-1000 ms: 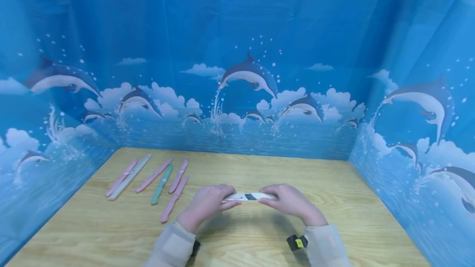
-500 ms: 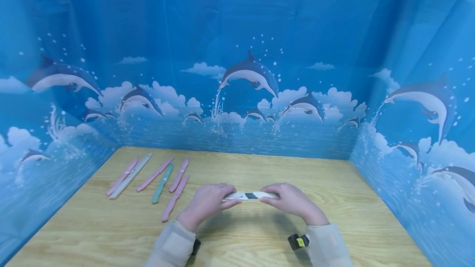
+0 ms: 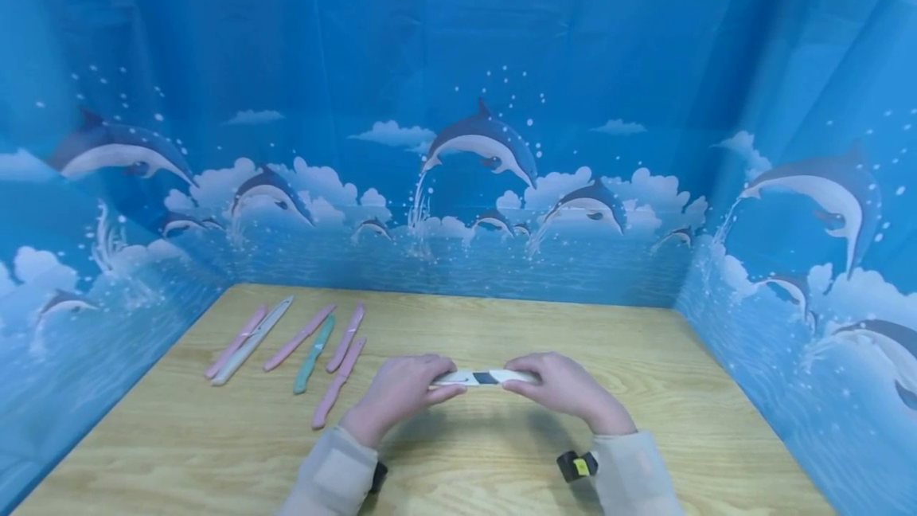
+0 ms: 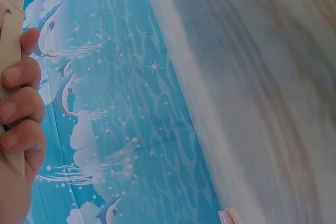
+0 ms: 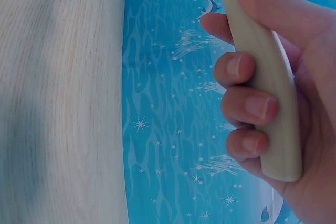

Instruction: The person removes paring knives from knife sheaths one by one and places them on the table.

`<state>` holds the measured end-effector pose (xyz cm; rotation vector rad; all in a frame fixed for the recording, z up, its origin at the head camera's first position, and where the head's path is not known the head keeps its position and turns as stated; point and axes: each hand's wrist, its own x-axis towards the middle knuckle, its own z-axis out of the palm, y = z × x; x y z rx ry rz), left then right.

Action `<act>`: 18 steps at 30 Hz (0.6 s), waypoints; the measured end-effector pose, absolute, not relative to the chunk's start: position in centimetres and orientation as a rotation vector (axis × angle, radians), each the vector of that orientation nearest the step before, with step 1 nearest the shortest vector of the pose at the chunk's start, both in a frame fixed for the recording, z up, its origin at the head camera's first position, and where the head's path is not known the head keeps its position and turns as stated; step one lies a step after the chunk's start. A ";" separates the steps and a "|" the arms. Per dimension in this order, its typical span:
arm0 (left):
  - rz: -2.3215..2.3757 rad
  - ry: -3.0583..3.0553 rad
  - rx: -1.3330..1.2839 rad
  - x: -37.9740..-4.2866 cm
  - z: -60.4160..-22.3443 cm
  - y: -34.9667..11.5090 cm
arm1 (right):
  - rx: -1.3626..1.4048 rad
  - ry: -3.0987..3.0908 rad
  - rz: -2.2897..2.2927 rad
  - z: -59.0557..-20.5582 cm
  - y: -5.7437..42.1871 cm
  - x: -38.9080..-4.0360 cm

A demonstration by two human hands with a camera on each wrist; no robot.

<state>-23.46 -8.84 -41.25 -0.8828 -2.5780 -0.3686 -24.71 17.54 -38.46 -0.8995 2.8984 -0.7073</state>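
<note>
A cream-coloured knife [image 3: 485,378] is held level above the table between both hands, a short dark-looking stretch of blade showing in the middle. My left hand [image 3: 403,391] grips its cream sheath [image 4: 11,40], which has a small hole near the end by the blade. The fingers [image 4: 23,103] curl round it in the left wrist view. On the other side, my right hand [image 3: 566,392] grips the knife's handle [image 5: 273,98], fingers wrapped round and thumb lying along it near the blade. The rest of the blade is hidden.
On the left of the wood-grain table [image 3: 645,436] lie several pink knives [image 3: 339,385], a green knife [image 3: 314,354] and a longer white knife [image 3: 252,341] beside a pink one. A blue dolphin-print curtain [image 3: 458,261] encloses the back and sides.
Almost nothing differs. Both hands keep the same grip on the knife and its sheath, and the view has shifted very slightly.
</note>
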 end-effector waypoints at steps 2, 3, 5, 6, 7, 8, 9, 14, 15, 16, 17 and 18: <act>-0.371 -2.584 -0.883 -23.5 -41.2 -8.7 | -0.902 2.900 -0.704 -38.4 17.7 -24.7; -0.371 -2.586 -0.883 -23.6 -41.3 -8.7 | -0.900 2.899 -0.706 -38.4 17.8 -24.7; -0.381 -2.587 -0.888 -23.6 -41.2 -8.6 | -0.892 2.902 -0.707 -38.4 17.9 -24.8; -0.387 -2.585 -0.890 -23.6 -41.2 -8.6 | -0.887 2.904 -0.709 -38.4 17.9 -24.8; -0.388 -2.582 -0.893 -23.7 -41.2 -8.6 | -0.882 2.898 -0.714 -38.4 17.9 -24.8; -0.389 -2.579 -0.894 -23.7 -41.3 -8.6 | -0.877 2.894 -0.717 -38.4 17.9 -24.8; -0.389 -2.576 -0.897 -23.7 -41.3 -8.7 | -0.876 2.894 -0.714 -38.4 17.9 -24.8; -0.374 -2.569 -0.890 -23.6 -41.5 -9.0 | -0.895 2.885 -0.709 -38.6 17.7 -24.9; -0.373 -2.568 -0.889 -23.6 -41.5 -9.0 | -0.902 2.887 -0.708 -38.6 17.7 -24.9; -0.373 -2.566 -0.887 -23.6 -41.5 -9.0 | -0.905 2.887 -0.710 -38.6 17.7 -24.9; -0.374 -2.565 -0.887 -23.6 -41.5 -9.0 | -0.906 2.887 -0.711 -38.6 17.7 -24.9; -0.374 -2.563 -0.887 -23.6 -41.6 -9.0 | -0.907 2.888 -0.710 -38.6 17.7 -24.9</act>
